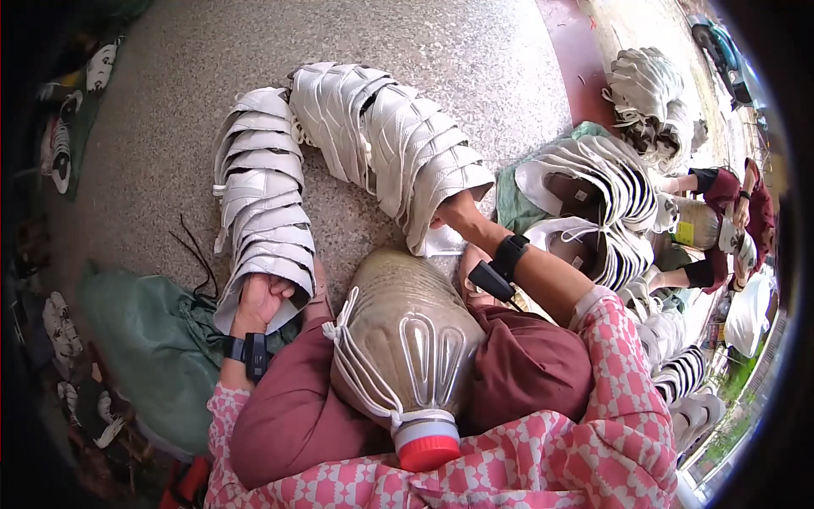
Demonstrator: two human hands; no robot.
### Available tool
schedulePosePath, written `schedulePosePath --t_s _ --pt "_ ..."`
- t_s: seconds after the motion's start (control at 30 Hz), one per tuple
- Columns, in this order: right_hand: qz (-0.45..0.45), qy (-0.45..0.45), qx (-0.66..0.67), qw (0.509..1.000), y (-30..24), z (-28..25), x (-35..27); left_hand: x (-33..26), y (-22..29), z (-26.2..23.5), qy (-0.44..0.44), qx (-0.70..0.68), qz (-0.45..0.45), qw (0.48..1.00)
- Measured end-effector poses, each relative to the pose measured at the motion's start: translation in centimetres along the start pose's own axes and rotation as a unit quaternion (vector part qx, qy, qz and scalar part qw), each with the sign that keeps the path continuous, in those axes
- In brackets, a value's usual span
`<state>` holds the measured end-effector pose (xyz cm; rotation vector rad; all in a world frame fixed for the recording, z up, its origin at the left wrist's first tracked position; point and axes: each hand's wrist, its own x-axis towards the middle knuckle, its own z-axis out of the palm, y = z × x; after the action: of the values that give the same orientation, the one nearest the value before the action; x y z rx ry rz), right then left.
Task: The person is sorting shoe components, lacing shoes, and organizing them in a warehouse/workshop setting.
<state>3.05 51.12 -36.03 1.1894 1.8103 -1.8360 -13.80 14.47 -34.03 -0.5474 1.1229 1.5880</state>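
Two long stacks of nested white shoe uppers lie on the floor in front of me, their far ends meeting at the top. At the near end of the left stack, my left hand is curled in the opening, closed on the uppers. My right hand reaches into the near end of the right stack; its fingers are bent round the uppers and partly hidden inside. Between my knees rests a big clear plastic bottle with brown contents and a red cap. White laces are tied round its neck.
More nested white uppers lie at my right on green cloth, with another pile farther off. Another person sits at the right edge holding uppers. A green sack and a black cord are at my left.
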Motion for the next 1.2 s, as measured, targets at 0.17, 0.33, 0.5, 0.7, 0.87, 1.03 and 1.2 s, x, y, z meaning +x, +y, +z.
schedulePosePath --t_s 0.17,0.33,0.5,0.7,0.87,1.03,1.2 --pt "0.038 -0.029 0.046 0.998 0.6 -0.8 -0.7 0.1 0.1 -0.6 -0.046 -0.021 -0.005 0.999" --pt "-0.005 -0.094 0.032 0.995 1.8 -3.6 -0.4 -0.3 0.2 1.0 -0.028 0.009 0.0 1.0" --pt "-0.069 -0.051 0.204 0.975 0.8 -6.3 -2.1 -1.3 0.2 -2.9 -0.039 -0.051 -0.028 0.998" --pt "-0.011 0.033 -0.028 0.999 -1.5 -8.6 -5.6 -4.4 -1.4 -2.6 0.04 0.056 -0.064 0.996" --pt "-0.064 0.041 -0.224 0.972 -2.1 -9.1 -7.0 -5.9 -0.7 -2.3 0.06 0.122 -0.011 0.991" --pt "-0.365 0.12 -0.281 0.879 -0.6 -10.3 -7.0 -4.7 0.8 1.1 0.081 0.309 0.047 0.946" --pt "0.03 0.031 0.152 0.987 -1.2 -8.4 -7.6 -4.4 1.4 -1.6 0.042 0.297 0.077 0.951"
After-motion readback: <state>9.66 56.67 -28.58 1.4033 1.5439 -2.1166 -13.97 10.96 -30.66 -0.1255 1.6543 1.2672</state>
